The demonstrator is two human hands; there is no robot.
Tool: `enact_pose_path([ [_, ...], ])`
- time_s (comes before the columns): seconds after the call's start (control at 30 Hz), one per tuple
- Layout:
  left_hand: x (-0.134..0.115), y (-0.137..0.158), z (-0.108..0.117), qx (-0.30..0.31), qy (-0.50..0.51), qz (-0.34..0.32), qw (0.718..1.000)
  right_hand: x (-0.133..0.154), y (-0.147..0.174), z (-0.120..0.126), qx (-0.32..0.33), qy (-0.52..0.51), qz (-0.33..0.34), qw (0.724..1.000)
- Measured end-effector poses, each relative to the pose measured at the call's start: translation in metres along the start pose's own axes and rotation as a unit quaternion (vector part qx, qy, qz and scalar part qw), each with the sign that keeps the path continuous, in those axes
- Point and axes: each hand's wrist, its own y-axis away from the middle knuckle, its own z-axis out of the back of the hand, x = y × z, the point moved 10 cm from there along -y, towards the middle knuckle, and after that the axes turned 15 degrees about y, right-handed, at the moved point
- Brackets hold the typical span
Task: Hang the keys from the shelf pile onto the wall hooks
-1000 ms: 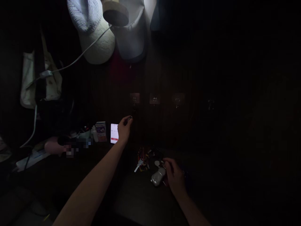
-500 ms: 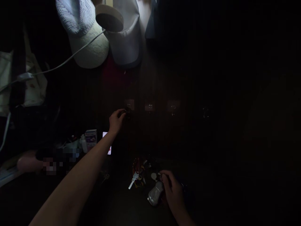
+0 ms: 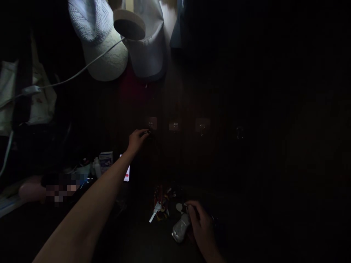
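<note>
My left hand [image 3: 138, 140] reaches out to the leftmost wall hook [image 3: 150, 125]. Its thumb and forefinger are pinched just under that hook on something small and dark that I cannot make out. Lower down, my right hand [image 3: 199, 218] has its fingers closed at the top end of a silver key fob [image 3: 180, 228]. A pale round tag [image 3: 179, 208] shows beside those fingertips. Left of the fob lies a silver key [image 3: 155, 212] on a bunch with red and yellow pieces [image 3: 162, 202], partly lost in the dark.
More hooks line the dark surface: a second hook [image 3: 175, 125], a third [image 3: 202, 128] and a far right one [image 3: 240, 132]. Above hang a white cap [image 3: 105, 60], a grey cap [image 3: 146, 54] and a lamp [image 3: 128, 25] with its cord. A lit phone [image 3: 127, 174] stands behind my left forearm.
My left fingertips have shifted slightly right and down, closer under the leftmost hook. The right hand and the silver key fob stay almost where they were.
</note>
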Motion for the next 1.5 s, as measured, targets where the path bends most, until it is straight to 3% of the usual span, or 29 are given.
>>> enact_pose_path([
  [0.13,0.011,0.0,-0.001,-0.004,0.016,0.022,1.0,-0.002,0.001,-0.002,0.005,-0.008,0.0,1.0],
  [0.43,0.036,0.019,-0.013,-0.037,0.211,0.096,0.972,0.0,-0.001,0.0,-0.007,-0.004,0.004,1.0],
  [0.63,0.044,0.035,-0.015,-0.07,0.249,0.148,0.955,-0.003,-0.002,-0.001,-0.009,-0.011,-0.004,1.0],
  [0.87,0.056,0.053,-0.012,-0.079,0.234,0.162,0.955,-0.006,-0.003,-0.003,-0.003,-0.03,-0.009,0.999],
  [1.2,0.082,0.101,-0.03,-0.046,0.261,0.236,0.935,-0.009,-0.004,-0.006,-0.006,-0.042,-0.02,0.999],
  [1.5,0.085,0.171,-0.054,0.023,0.253,0.256,0.933,-0.005,-0.003,-0.004,-0.002,-0.036,-0.015,0.999],
])
